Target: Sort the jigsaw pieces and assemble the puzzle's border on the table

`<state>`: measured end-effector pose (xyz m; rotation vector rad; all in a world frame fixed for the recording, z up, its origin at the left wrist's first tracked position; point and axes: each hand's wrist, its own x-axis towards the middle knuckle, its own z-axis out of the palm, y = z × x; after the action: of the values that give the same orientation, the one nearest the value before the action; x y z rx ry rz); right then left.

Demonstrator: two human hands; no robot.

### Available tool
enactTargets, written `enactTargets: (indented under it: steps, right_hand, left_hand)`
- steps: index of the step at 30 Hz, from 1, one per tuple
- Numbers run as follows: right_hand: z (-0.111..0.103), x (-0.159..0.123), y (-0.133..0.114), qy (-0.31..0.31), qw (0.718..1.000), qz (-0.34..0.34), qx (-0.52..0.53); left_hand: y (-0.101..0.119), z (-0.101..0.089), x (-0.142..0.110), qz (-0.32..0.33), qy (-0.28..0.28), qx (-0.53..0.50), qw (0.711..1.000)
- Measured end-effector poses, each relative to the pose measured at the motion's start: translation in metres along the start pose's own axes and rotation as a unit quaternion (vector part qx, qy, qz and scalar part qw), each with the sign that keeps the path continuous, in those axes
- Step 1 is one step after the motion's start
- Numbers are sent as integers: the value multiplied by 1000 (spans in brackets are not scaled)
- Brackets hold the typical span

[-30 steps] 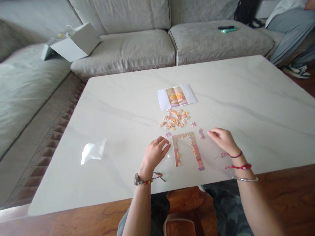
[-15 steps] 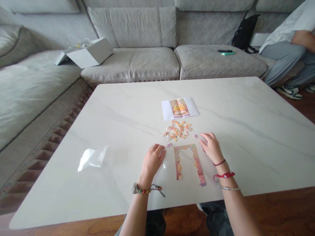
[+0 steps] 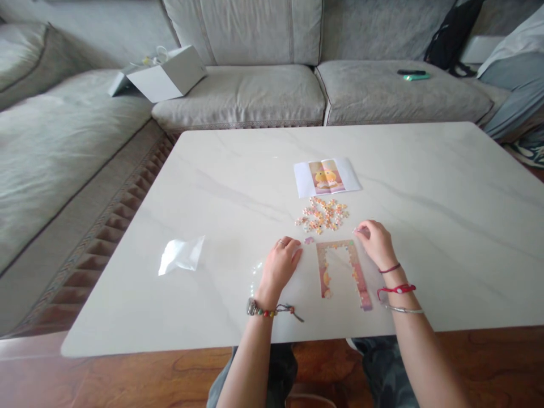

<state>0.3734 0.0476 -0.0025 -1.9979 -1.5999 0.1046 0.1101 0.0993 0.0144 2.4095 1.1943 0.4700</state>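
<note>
A partly joined jigsaw border [image 3: 335, 245], three-sided with its gap toward me, lies flat on the table. Past its right corner, my right hand [image 3: 375, 243] is closed, thumb and forefinger pinching a small pale puzzle piece [image 3: 355, 230]. My left hand [image 3: 280, 262] rests on the table left of the border, fingers loosely stretched and holding nothing visible. Just beyond its fingertips lies a loose purple puzzle piece [image 3: 309, 240]. A heap of loose puzzle pieces [image 3: 323, 215] is spread behind the border. Behind that, a creased sheet [image 3: 327, 177] carries a picture of yellow figures.
A clear plastic bag [image 3: 182, 255] lies on the white marbled table [image 3: 229, 187] to the left. Beyond stands a grey sofa [image 3: 238, 93] holding a white box [image 3: 170, 76], a black bag [image 3: 453, 37] and a green-and-dark item [image 3: 415, 75]. A person [image 3: 521, 85] sits far right.
My right hand has moved to the loose piece beside the heap and closed on it. The left hand stays beside the border. The whole view has shifted, with things appearing further right and higher.
</note>
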Motion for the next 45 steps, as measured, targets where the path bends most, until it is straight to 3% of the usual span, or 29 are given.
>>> enactTargets:
  steps: [4,11,15,18,21,25,31,36,45]
  right_hand:
    - [-18,-5,-15,-12,990,79,114]
    - [-34,-23,-25,-206,935,67,281]
    - [-30,-47,-47,-272,888,96,358]
    - [-25,-68,-67,-335,865,98,359]
    - [-20,-87,-75,-346,874,94,328]
    - [-14,-99,-74,-316,881,78,343]
    - [-11,-101,-80,-295,914,44,276]
    - [-9,-105,-83,-288,924,55,245]
    - [-11,-104,-85,-258,946,-10,197]
  left_hand:
    - [3,4,2,11,-18,1,1000]
    - [11,4,2,22,-32,7,999]
    - [12,4,-1,34,-35,20,999]
    - [14,5,-2,39,-37,25,998]
    - [14,5,-2,43,-40,24,998]
    - [14,6,-1,47,-41,27,998]
    - [15,7,0,49,-41,21,998]
    - [16,8,-1,56,-51,20,997]
    - [14,8,0,60,-49,15,997]
